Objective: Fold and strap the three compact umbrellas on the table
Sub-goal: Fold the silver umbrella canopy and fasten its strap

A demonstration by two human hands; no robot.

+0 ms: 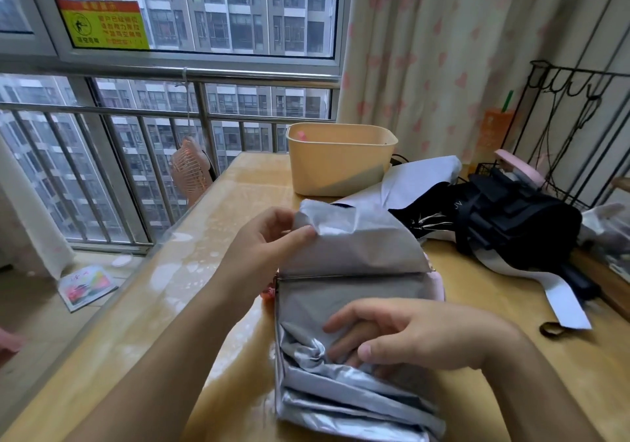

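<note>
Pinching glossy silver umbrella [344,300] panel w/ L fingers [296,235], R fingers [345,319] curled into its crinkled pleats

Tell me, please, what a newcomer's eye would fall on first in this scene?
Most striking is the silver umbrella in the foreground middle, its shiny canopy half pleated: the left hand pinches a raised panel at its far edge while the right hand grips the folds nearer the camera. Behind it to the right lies a black umbrella in a loose heap, with a pale yellow bin beyond on the table.
</note>
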